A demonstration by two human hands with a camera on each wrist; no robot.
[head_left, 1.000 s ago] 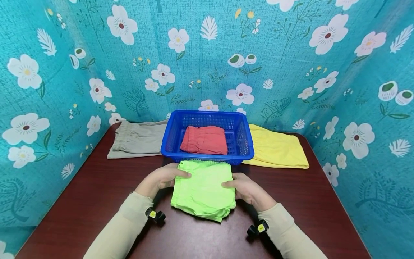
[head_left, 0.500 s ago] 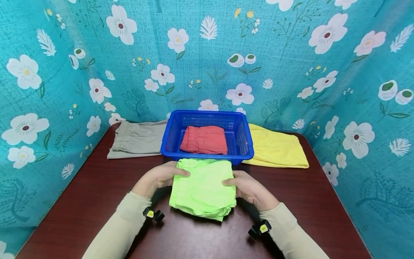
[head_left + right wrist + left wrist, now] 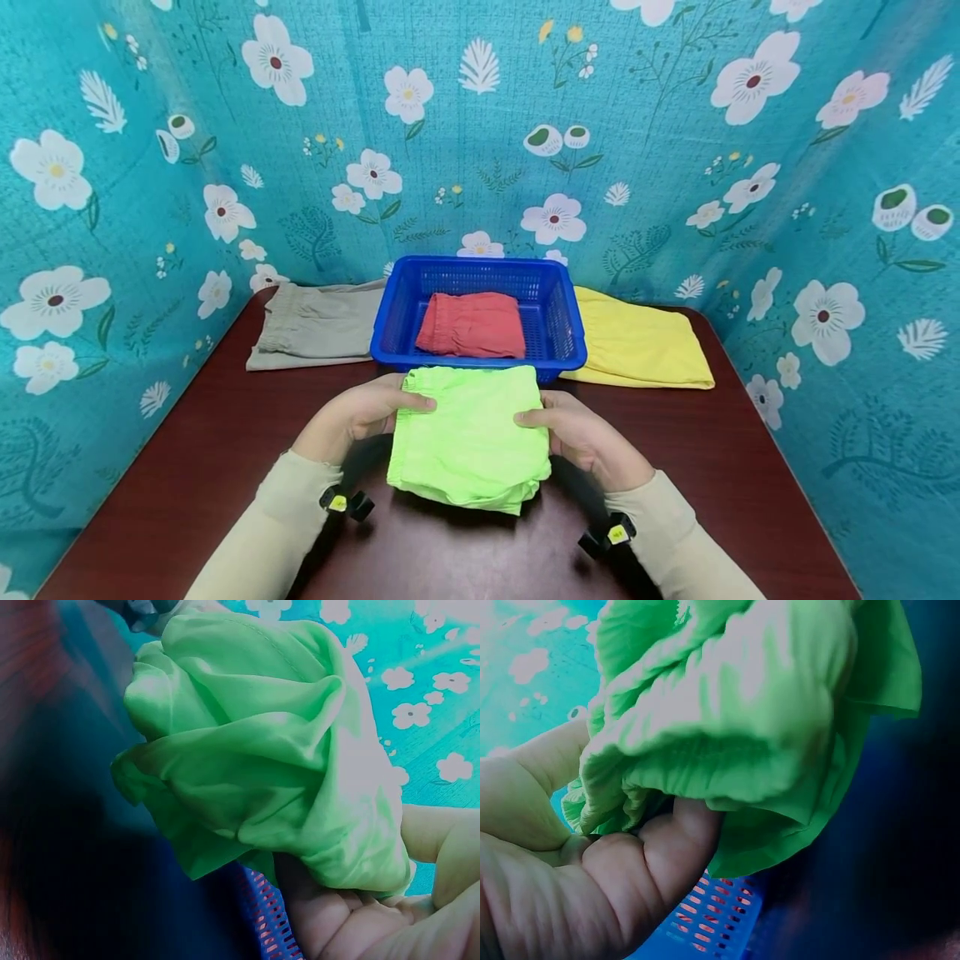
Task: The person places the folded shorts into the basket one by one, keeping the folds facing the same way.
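Note:
A folded lime-green pair of elastic-waisted shorts [image 3: 472, 442] is held up over the table, in front of the basket. My left hand [image 3: 367, 408] grips its left side, thumb on top and fingers underneath. On the opposite side my right hand [image 3: 588, 437] pinches the cloth the same way. The left wrist view shows the gathered waistband [image 3: 705, 765] with fingers tucked below it. In the right wrist view the loose folded layers [image 3: 247, 750] hang from the hand. Behind, a blue plastic basket [image 3: 382, 333] contains a folded red garment [image 3: 476, 325].
A folded grey garment with an elastic waist [image 3: 322, 321] lies left of the basket. To the basket's right is a folded yellow garment [image 3: 645, 342]. The dark red-brown table [image 3: 195, 467] is enclosed by a blue flowered curtain [image 3: 480, 167].
The green shorts have risen slightly and look flatter and a little wider. Both hands have moved slightly apart, still holding the sides.

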